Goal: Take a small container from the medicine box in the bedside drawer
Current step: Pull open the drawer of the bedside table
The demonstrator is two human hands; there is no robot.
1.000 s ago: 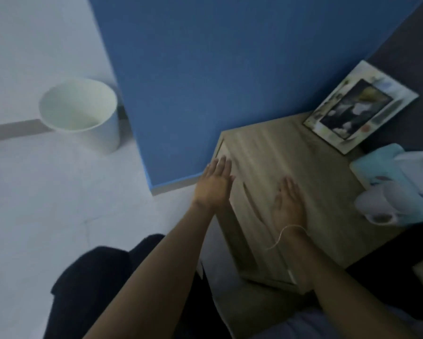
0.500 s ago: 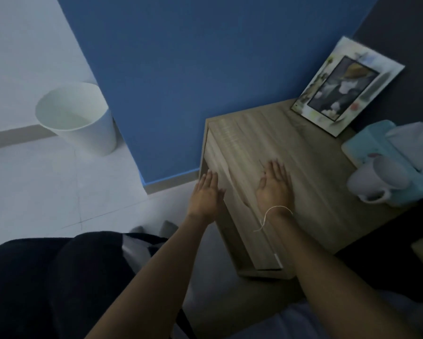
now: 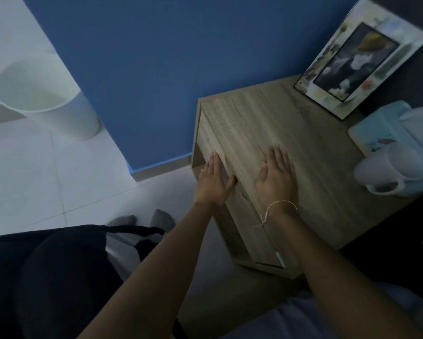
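A light wooden bedside table [image 3: 310, 167] stands against the blue wall. Its drawer front [image 3: 213, 143] faces left and looks closed. No medicine box or small container is visible. My left hand [image 3: 214, 182] lies flat against the drawer front near its top edge, fingers together and extended, holding nothing. My right hand [image 3: 276, 178], with a thin white string around the wrist, rests palm down on the tabletop close to the front edge, fingers spread.
On the tabletop stand a picture frame [image 3: 359, 57] at the back, a turquoise tissue box [image 3: 381, 133] and a white mug [image 3: 391, 172] at the right. A white bin [image 3: 46, 99] sits on the tiled floor at left. My dark-clothed knees are at lower left.
The view has dropped and come closer to the bedside table. My left hand has slid down onto the drawer front, and my right hand has settled on the tabletop near the edge.
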